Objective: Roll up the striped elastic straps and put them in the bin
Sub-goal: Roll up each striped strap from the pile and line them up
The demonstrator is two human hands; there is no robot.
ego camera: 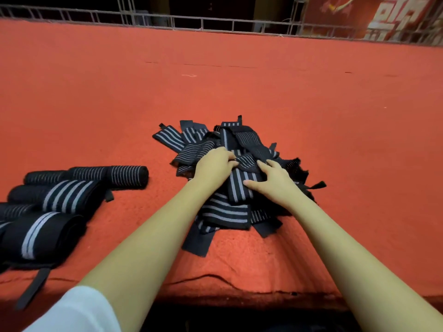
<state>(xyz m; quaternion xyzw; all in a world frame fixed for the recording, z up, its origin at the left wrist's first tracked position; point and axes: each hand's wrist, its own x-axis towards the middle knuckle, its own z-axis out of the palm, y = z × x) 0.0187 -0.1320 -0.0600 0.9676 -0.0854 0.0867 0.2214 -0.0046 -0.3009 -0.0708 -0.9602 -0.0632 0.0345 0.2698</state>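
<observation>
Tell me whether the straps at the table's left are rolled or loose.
Rolled. The left straps lie as cylinders side by side on the red table, a few tails sticking out.

light: warm, fairly bright, even; shadows: soft, faint; top of frame: dark; edges: wide-angle bending; focus: slightly soft

L arm: plain white sleeve (pixel 79 310), loose, rounded hem; forearm bare below it. R arm bare thru visible length. L hand (pixel 215 164), R hand (pixel 271 180) bare.
</observation>
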